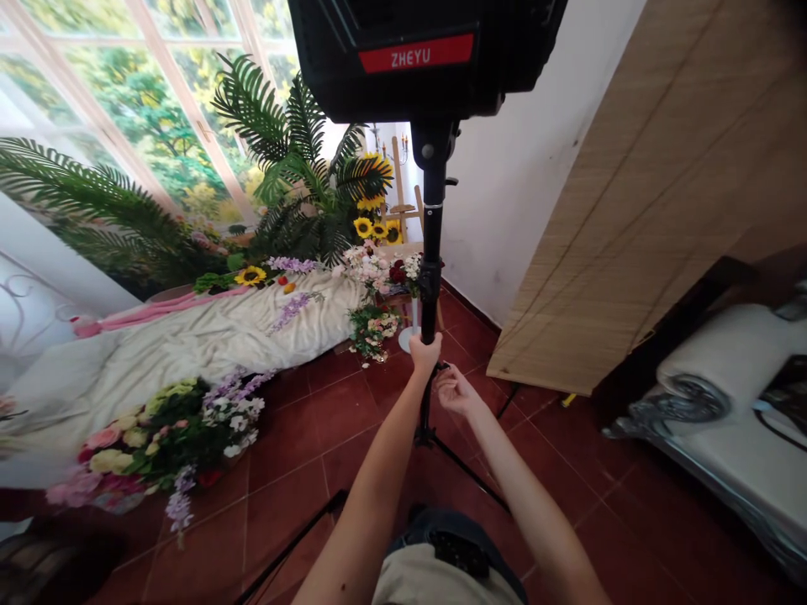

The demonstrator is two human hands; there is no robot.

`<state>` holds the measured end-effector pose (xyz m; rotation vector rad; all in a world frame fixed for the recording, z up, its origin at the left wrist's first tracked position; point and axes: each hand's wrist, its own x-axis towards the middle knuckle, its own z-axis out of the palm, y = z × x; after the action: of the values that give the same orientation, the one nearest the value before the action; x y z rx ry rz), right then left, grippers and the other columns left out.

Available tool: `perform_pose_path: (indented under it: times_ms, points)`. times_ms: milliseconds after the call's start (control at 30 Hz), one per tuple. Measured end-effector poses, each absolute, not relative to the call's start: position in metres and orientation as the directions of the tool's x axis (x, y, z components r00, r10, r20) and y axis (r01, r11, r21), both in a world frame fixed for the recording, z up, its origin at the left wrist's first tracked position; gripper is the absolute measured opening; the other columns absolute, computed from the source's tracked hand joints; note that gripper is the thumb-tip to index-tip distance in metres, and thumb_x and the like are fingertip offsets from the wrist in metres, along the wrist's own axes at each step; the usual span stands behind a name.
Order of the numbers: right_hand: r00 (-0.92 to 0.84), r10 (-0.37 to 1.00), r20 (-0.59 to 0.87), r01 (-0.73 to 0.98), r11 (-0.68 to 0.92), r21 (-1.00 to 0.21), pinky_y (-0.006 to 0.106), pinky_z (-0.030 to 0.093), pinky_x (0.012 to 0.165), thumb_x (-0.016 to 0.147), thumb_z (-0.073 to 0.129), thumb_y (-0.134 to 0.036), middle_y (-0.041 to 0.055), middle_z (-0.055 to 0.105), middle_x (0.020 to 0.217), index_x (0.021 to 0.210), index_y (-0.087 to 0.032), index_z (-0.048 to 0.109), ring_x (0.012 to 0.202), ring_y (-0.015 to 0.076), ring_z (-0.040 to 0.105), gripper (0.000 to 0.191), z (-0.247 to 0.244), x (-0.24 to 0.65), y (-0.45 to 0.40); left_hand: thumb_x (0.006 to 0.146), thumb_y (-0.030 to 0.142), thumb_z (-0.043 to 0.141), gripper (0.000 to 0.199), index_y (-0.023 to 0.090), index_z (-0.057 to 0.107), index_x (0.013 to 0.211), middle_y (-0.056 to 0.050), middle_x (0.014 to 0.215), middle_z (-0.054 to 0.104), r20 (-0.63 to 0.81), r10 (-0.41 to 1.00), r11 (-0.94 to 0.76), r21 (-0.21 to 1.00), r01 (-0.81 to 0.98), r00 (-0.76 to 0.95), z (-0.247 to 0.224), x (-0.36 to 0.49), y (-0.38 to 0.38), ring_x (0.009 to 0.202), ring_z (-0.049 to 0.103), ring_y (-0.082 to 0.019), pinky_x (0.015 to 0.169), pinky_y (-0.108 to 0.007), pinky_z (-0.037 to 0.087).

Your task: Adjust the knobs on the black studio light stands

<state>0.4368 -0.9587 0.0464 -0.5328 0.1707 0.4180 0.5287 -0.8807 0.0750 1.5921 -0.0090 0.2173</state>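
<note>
A black light stand (pixel 432 227) rises upright in front of me, its legs spread on the floor. On its top sits a large black studio light (pixel 429 63) with a red ZHEYU label. My left hand (pixel 424 353) is wrapped round the pole at about its middle. Just below and to the right, my right hand (pixel 455 391) has its fingers curled at a small black knob (pixel 443 366) on the pole's side.
Left: a bed draped in cream cloth (pixel 303 319), with a flower arrangement (pixel 170 428) in front and palm leaves (pixel 303 160) behind. Right: a hanging bamboo blind (pixel 586 227) and a silver-trimmed white sofa (pixel 731 403). Dark red tiles (pixel 296 445) cover the floor.
</note>
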Motion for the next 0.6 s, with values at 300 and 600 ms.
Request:
perform_pose_path:
  times_ms: [300,600]
  points:
    - [0.9,0.303,-0.313,-0.413,0.821,-0.394,0.014,0.036,0.039,0.087,0.048,-0.022,-0.0074,0.047,0.05,0.065,-0.017,0.053,0.039,0.0045,0.037,0.024,0.043,0.439,-0.958,0.063,0.031,0.065,0.03,0.016,0.046,0.045,0.003,0.045,0.038,0.208,0.179,-0.11,0.976,-0.19,0.962,0.068,0.534,-0.881,0.044,0.036,-0.006,0.043,-0.019,0.027]
    - [0.987,-0.031,-0.155,-0.155,-0.007,-0.988,0.017,0.04,0.039,0.086,0.038,-0.042,0.0022,0.063,0.052,0.055,-0.019,0.055,0.041,0.0075,0.048,0.042,0.054,0.441,-0.963,0.062,0.031,0.065,0.032,0.017,0.041,0.046,0.004,0.044,0.037,0.201,0.169,-0.097,0.978,-0.187,0.965,0.065,0.537,-0.881,0.043,0.035,-0.006,0.042,-0.019,0.026]
